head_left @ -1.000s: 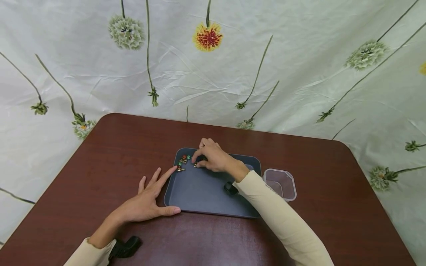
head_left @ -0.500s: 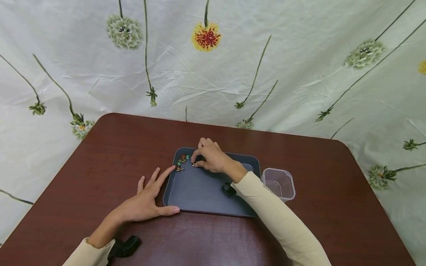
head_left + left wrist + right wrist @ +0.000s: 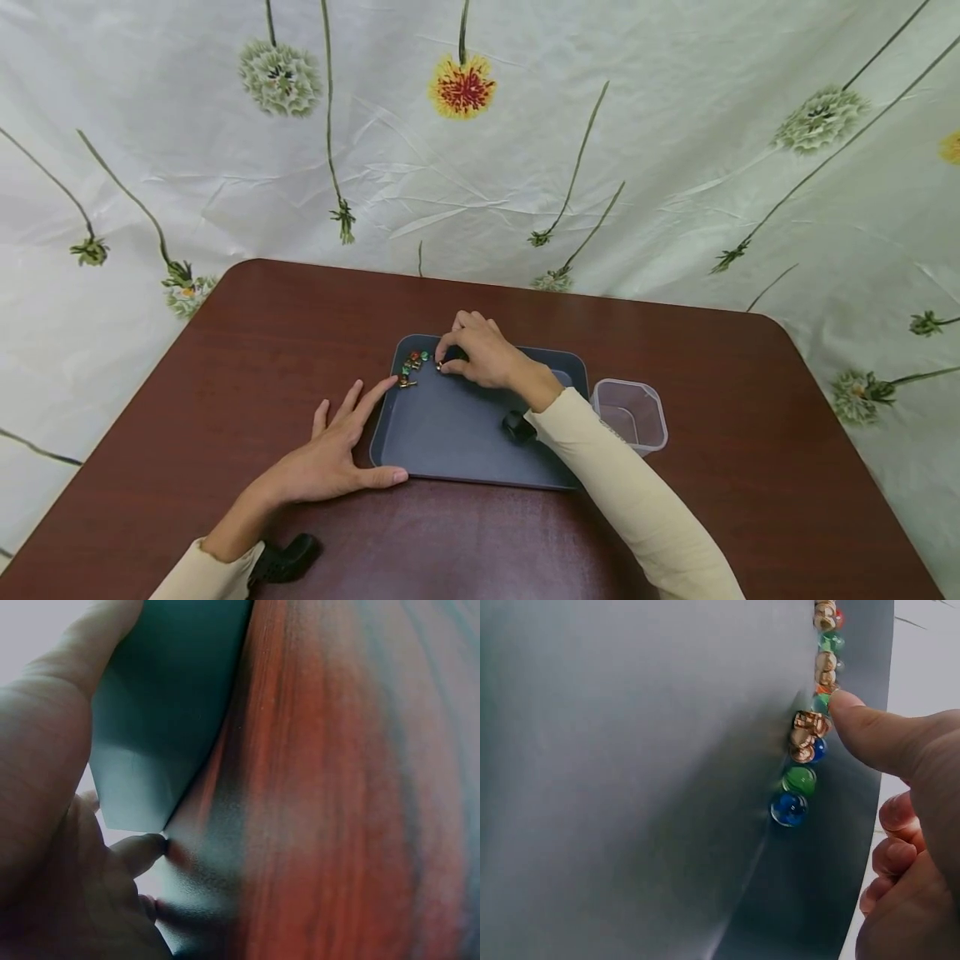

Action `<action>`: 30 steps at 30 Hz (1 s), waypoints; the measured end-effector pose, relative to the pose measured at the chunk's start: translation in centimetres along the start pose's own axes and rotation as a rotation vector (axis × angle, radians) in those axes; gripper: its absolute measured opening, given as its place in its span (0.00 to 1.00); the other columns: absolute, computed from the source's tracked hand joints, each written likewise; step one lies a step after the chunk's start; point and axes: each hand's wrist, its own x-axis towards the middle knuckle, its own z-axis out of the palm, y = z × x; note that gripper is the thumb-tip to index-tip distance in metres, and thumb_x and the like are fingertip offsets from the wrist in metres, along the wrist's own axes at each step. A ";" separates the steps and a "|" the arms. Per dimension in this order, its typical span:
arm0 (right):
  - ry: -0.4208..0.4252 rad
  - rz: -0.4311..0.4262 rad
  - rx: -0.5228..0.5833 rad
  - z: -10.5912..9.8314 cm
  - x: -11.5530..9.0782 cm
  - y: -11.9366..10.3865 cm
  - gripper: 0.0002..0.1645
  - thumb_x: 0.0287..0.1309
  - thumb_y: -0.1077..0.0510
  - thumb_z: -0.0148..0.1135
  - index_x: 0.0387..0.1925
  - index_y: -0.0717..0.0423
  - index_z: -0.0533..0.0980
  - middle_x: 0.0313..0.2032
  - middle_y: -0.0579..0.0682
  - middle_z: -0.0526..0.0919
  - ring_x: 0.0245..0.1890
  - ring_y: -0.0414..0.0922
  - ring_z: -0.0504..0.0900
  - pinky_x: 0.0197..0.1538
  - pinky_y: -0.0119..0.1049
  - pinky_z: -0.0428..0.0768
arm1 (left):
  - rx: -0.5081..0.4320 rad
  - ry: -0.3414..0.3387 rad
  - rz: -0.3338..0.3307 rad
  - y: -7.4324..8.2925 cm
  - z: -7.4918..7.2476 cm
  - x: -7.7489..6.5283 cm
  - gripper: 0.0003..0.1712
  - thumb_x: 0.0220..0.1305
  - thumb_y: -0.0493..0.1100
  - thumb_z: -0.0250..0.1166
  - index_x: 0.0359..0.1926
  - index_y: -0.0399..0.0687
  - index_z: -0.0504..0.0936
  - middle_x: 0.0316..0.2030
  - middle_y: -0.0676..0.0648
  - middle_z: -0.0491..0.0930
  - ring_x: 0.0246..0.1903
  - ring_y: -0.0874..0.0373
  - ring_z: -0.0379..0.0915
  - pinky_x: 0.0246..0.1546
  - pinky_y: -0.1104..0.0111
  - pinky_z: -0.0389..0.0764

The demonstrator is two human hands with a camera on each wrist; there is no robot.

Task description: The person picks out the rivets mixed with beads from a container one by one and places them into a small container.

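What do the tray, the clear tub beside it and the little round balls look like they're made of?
Tray: probably plastic, mostly matte dark grey, with a smooth, moulded-looking body. Clear tub: likely plastic, smooth and see-through, with a thin rim. Round balls: seemingly glass, glossy, since they're coloured yet translucent, with bright highlights.

A pale, wrinkled cloth point(image 3: 495, 158) hung behind the tabletop point(image 3: 750, 433), printed with long-stemmed flowers point(image 3: 821, 121), among them a red-and-yellow bloom point(image 3: 462, 87) and a whitish-green puff point(image 3: 281, 78). The reddish-brown, wood-grained tabletop had rounded far corners and caught a soft sheen point(image 3: 517, 525) along its near side.
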 end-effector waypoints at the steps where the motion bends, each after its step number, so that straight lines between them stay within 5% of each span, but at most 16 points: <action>1: 0.004 0.004 0.004 -0.1 -0.1 0.0 0.10 0.57 0.47 0.63 0.40 0.39 0.82 0.38 0.47 0.70 0.37 0.43 0.61 0.40 0.38 0.55 | 0.000 0.000 0.002 0.0 0.0 0.0 0.60 0.49 0.62 0.70 0.73 0.67 0.39 0.73 0.42 0.44 0.72 0.37 0.23 0.58 0.35 0.22; 30: 0.119 -0.028 -0.005 -5.0 -4.4 -0.3 0.11 0.60 0.51 0.62 0.42 0.47 0.82 0.26 0.47 0.64 0.30 0.42 0.58 0.37 0.35 0.54 | 0.002 -0.001 -0.004 0.0 0.0 0.0 0.61 0.48 0.62 0.70 0.73 0.67 0.38 0.73 0.41 0.41 0.72 0.37 0.23 0.58 0.35 0.21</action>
